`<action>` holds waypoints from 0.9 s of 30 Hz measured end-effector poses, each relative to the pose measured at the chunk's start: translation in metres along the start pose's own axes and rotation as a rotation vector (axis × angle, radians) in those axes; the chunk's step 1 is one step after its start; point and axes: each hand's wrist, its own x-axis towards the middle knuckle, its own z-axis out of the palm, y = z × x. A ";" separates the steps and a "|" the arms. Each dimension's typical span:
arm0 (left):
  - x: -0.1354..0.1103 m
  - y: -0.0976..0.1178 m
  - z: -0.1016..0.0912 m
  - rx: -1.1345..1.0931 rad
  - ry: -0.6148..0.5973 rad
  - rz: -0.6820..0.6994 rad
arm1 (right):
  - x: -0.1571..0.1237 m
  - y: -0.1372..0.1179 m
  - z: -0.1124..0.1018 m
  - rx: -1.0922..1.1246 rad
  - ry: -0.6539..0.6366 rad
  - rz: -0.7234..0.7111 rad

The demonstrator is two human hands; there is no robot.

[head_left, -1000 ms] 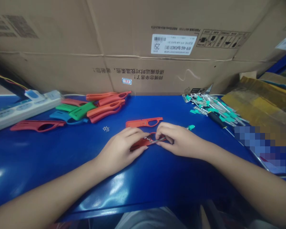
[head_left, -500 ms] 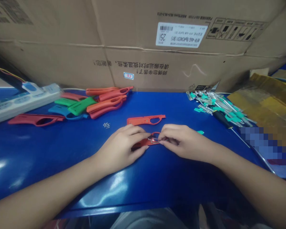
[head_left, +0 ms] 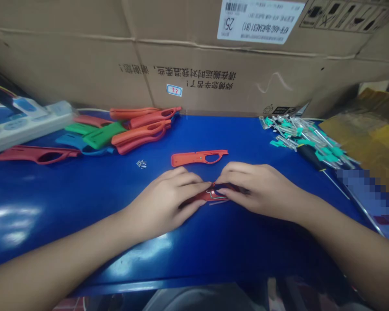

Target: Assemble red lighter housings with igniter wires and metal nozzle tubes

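My left hand (head_left: 167, 201) lies on a red plastic handle shell (head_left: 203, 197) on the blue table (head_left: 84, 203), its fingers closed over the shell's left end. My right hand (head_left: 256, 190) is closed on the shell's right end, fingertips pinching at a small bent metal wire spring (head_left: 214, 193) seated in it. The two hands' fingertips nearly meet over the shell, which is mostly hidden. A second orange handle shell (head_left: 199, 157) lies flat just behind the hands.
A heap of orange, red, green and blue shells (head_left: 116, 131) lies at the back left, beside a white power strip (head_left: 22, 127). Several green-capped metal parts (head_left: 301, 138) and a screwdriver (head_left: 317, 162) lie at the right. A few tiny springs (head_left: 141, 163) lie loose. Cardboard boxes (head_left: 194, 56) stand behind.
The head camera has tipped down and closer. Both hands have closed in over the red shell, and my right fingers now cover more of its right end.
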 end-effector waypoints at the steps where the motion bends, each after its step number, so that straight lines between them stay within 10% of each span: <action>1: 0.000 0.000 0.001 -0.005 0.005 0.010 | 0.000 -0.001 0.003 -0.011 -0.011 -0.006; 27: 0.000 0.003 -0.002 0.123 -0.042 0.075 | -0.001 -0.008 0.005 -0.201 -0.065 -0.028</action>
